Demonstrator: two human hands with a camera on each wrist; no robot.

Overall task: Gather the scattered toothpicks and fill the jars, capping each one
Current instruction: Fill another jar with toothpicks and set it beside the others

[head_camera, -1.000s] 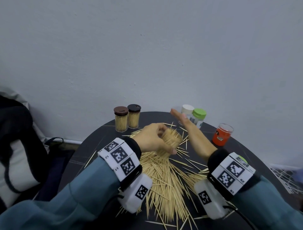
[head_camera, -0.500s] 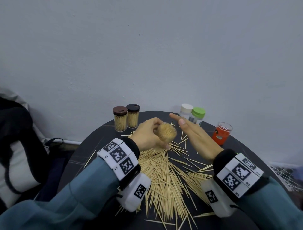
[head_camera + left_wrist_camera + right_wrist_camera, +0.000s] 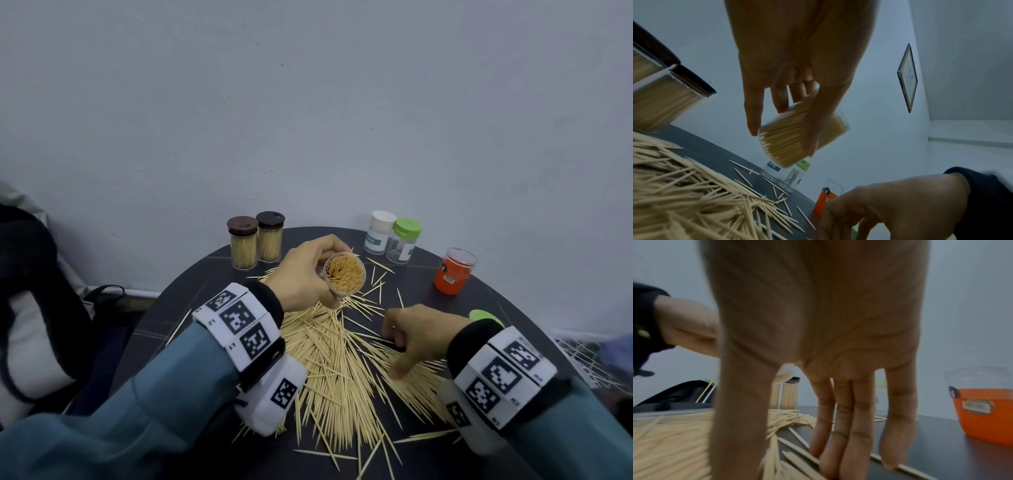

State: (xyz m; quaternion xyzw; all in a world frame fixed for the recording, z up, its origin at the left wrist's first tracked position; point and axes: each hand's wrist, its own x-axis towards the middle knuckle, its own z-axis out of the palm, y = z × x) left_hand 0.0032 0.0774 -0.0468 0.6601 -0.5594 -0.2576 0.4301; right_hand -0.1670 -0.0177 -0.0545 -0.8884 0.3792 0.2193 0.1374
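My left hand [image 3: 308,274] grips a clear jar [image 3: 344,272] packed with toothpicks, held above the table with its uncapped mouth tilted towards me. In the left wrist view the fingers wrap the jar [image 3: 797,138]. A big heap of loose toothpicks [image 3: 342,370] covers the middle of the round dark table [image 3: 428,455]. My right hand [image 3: 407,342] is down on the heap's right side, fingers straight and pointing down; the fingertips [image 3: 840,464] touch toothpicks on the table. A green lid [image 3: 484,317] lies just beyond the right wrist.
Two capped, filled jars with brown lids [image 3: 256,243] stand at the back left. A white-lidded jar [image 3: 379,232], a green-lidded jar [image 3: 403,240] and an open orange jar [image 3: 454,270] stand at the back right. A wall rises close behind; a dark bag [image 3: 30,308] sits left.
My right hand has dropped from beside the jar down to the toothpick heap on the right. The left hand has turned the jar so that its open mouth faces up towards me.
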